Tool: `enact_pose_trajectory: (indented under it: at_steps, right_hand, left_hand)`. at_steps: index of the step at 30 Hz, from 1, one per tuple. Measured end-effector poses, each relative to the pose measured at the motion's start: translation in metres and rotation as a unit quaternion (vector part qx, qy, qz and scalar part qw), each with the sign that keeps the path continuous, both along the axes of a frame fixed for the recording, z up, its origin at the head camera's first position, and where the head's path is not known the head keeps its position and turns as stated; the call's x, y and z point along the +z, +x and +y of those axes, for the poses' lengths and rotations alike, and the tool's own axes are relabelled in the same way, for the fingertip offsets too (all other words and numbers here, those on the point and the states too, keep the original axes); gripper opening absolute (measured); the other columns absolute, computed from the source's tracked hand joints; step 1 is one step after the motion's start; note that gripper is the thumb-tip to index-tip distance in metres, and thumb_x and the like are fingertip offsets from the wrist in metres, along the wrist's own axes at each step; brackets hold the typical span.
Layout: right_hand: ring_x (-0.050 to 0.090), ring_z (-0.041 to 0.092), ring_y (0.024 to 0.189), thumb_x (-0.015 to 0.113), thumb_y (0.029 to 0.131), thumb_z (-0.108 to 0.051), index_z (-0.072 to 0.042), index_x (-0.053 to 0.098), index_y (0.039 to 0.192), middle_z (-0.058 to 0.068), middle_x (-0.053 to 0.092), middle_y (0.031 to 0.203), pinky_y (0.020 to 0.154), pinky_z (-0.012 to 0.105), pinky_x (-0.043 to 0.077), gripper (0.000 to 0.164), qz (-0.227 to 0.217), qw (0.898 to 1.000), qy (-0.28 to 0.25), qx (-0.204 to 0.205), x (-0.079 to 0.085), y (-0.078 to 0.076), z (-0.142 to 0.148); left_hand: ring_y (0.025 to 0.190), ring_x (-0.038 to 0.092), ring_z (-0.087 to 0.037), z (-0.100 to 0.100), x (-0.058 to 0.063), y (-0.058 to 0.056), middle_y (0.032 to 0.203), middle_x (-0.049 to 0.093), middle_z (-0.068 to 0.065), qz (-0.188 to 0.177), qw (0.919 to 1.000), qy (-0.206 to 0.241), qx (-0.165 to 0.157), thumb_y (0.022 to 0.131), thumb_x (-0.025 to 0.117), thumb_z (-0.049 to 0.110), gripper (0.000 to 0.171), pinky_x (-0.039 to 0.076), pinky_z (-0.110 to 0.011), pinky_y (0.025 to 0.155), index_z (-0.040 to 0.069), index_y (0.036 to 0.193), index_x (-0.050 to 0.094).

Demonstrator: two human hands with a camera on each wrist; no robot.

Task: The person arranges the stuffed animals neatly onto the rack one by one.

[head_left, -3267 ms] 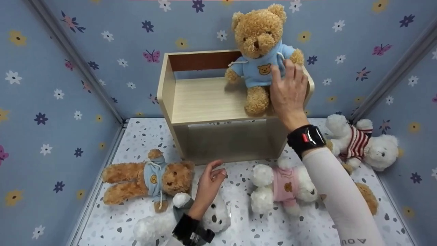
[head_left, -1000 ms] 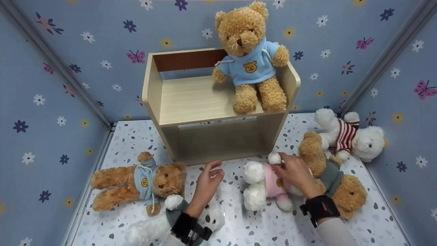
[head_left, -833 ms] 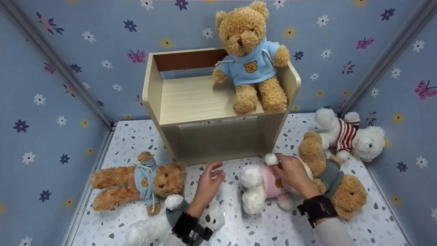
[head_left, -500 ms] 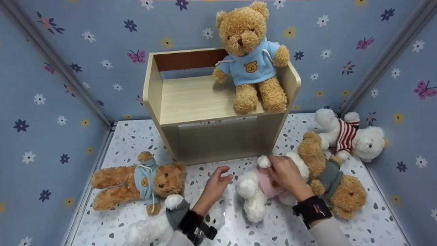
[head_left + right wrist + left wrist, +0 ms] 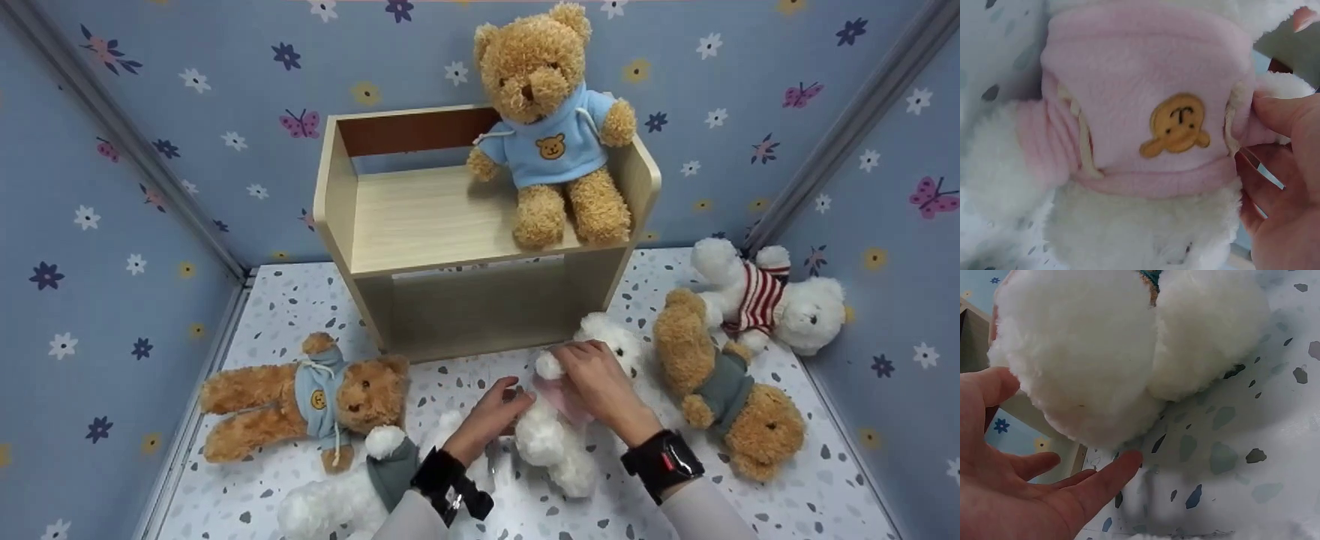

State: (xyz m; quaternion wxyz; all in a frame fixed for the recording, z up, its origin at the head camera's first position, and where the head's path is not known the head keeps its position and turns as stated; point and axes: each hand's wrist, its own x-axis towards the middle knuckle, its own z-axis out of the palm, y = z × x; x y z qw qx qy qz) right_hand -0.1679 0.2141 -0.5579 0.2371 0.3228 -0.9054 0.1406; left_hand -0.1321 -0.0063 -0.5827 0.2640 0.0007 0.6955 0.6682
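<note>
My right hand (image 5: 606,384) grips a white teddy bear (image 5: 564,454) in a pink hoodie by its side, near one arm. In the right wrist view the thumb presses the pink hoodie (image 5: 1123,73), with the fingers behind it. The bear is tilted, head toward the shelf and legs toward me. My left hand (image 5: 487,421) is beside the bear's legs, its fingers spread. In the left wrist view a fingertip meets or nearly meets the white fur (image 5: 1084,354); contact is hard to tell.
A light wooden shelf (image 5: 420,217) stands behind, with a tan bear in blue (image 5: 559,142) seated on top. On the speckled table lie a brown bear in blue (image 5: 315,405), a white bear in grey-green (image 5: 330,499), a brown bear in grey-green (image 5: 727,386) and a striped-sweater bear (image 5: 814,315).
My right hand left the seated tan bear and took hold of the pink-hoodie bear. That bear has swung round and shifted left. My left hand has moved right, toward its legs.
</note>
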Motion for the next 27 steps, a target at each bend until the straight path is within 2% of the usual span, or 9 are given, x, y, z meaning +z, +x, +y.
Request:
enact_pose_trajectory:
  at_steps: [4,7,11,18,21,27]
  right_hand:
    - [0.072,0.032,0.098,0.085,0.077,-0.005,-0.006,0.071,0.111,0.011,0.077,0.104,0.088,0.051,0.054,0.037,-0.003,1.000,0.011,0.004,0.001,0.001,-0.009]
    - [0.072,0.031,0.098,0.088,0.079,-0.014,-0.007,0.072,0.113,0.011,0.077,0.105,0.088,0.050,0.054,0.039,-0.005,1.000,0.017,0.006,0.001,0.001,-0.015]
    - [0.073,0.031,0.098,0.092,0.078,-0.038,-0.007,0.072,0.114,0.012,0.077,0.106,0.090,0.051,0.054,0.052,-0.012,1.000,0.013,0.008,0.000,0.001,-0.023]
    - [0.072,0.032,0.100,0.092,0.077,-0.041,-0.006,0.072,0.117,0.013,0.076,0.109,0.097,0.054,0.052,0.057,-0.030,0.999,0.003,0.015,-0.001,0.002,-0.030]
    - [0.071,0.033,0.105,0.091,0.079,-0.038,-0.004,0.072,0.120,0.013,0.075,0.113,0.100,0.055,0.051,0.056,-0.029,0.999,-0.002,0.027,-0.001,0.003,-0.027]
    - [0.062,0.037,0.124,0.081,0.086,-0.011,-0.003,0.068,0.130,0.015,0.068,0.130,0.104,0.056,0.048,0.046,0.001,0.998,-0.043,0.035,-0.001,0.006,-0.011]
  left_hand:
    - [0.134,0.050,-0.040,0.004,-0.003,-0.002,0.152,0.044,-0.029,0.012,0.9998,-0.016,-0.001,0.098,0.069,0.036,0.080,0.049,-0.051,0.104,0.000,0.159,0.032]
    - [0.142,0.042,-0.044,0.006,-0.005,-0.003,0.154,0.041,-0.030,0.027,0.9993,-0.026,-0.003,0.096,0.072,0.036,0.080,0.042,-0.055,0.112,0.003,0.159,0.033]
    - [0.148,0.031,-0.047,0.007,-0.008,-0.004,0.160,0.032,-0.031,0.042,0.9988,-0.023,-0.006,0.096,0.072,0.030,0.081,0.032,-0.057,0.118,0.004,0.160,0.029]
    - [0.151,0.024,-0.046,0.008,-0.009,-0.003,0.165,0.022,-0.031,0.045,0.9979,-0.046,-0.009,0.096,0.073,0.028,0.090,0.026,-0.058,0.121,0.002,0.164,0.020]
    - [0.152,0.023,-0.046,0.009,-0.010,-0.003,0.165,0.022,-0.030,0.044,0.9977,-0.051,-0.007,0.097,0.071,0.026,0.089,0.026,-0.058,0.121,0.000,0.164,0.019]
    - [0.151,0.027,-0.045,0.009,-0.013,-0.003,0.163,0.029,-0.030,0.062,0.9977,-0.025,0.009,0.097,0.066,0.017,0.079,0.026,-0.057,0.121,-0.003,0.161,0.024]
